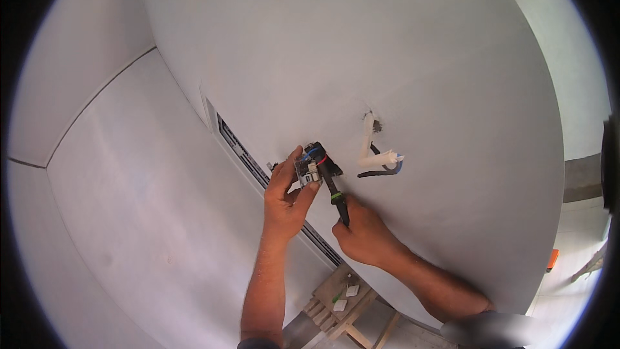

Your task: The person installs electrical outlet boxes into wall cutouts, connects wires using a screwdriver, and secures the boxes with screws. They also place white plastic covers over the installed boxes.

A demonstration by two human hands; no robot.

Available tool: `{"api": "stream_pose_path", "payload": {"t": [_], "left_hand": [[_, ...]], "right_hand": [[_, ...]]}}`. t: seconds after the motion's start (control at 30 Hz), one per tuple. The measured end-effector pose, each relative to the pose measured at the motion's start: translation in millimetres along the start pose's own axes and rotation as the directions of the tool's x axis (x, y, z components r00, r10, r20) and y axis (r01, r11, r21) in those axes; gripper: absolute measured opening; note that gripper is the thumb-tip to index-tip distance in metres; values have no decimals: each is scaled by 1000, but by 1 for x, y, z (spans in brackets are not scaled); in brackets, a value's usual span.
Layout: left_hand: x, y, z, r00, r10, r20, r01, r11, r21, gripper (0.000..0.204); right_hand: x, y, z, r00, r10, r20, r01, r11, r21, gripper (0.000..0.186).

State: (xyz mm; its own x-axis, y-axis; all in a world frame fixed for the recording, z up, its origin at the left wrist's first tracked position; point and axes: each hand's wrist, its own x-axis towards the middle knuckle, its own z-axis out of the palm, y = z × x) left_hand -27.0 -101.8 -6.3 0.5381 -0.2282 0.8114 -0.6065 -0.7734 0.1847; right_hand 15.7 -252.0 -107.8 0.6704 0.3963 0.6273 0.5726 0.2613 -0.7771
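Observation:
My left hand [287,200] grips a small electrical wall fitting [309,174] between thumb and fingers; whether it is a socket or a switch I cannot tell. Blue and red wires show at its upper side, beside a dark opening [335,169] in the grey wall. Closed around the handle of a black and green screwdriver [337,200], my right hand [363,234] is just right of and below the fitting. The tool's dark shaft points up toward the wires. Its tip is hard to make out against the dark parts there.
To the right, a white conduit [366,136] with loose black and blue wire ends [392,168] sticks out of a rough wall hole. A long dark slot [242,155] runs along the left corner. Below stands a wooden stool [361,304] bearing white plates [352,291] and a green item.

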Motion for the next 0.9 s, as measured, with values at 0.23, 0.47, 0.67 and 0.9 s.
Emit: {"api": "stream_pose_path", "payload": {"t": [0.23,0.47,0.67,0.9], "left_hand": [[0,0,-1,997,-75,8,76,981,-177,60],[2,-1,2,999,-45,25,48,991,-122,59],[0,0,1,999,-32,21,34,993,-111,58],[0,4,-3,997,-66,28,70,987,-146,57]], "right_hand": [[-16,-2,-19,989,102,106,-108,992,57,33],[-17,2,-29,947,160,279,-239,930,278,37],[-3,6,-27,937,147,316,-254,908,333,38],[-7,10,-18,937,101,334,-298,729,616,35]]}}
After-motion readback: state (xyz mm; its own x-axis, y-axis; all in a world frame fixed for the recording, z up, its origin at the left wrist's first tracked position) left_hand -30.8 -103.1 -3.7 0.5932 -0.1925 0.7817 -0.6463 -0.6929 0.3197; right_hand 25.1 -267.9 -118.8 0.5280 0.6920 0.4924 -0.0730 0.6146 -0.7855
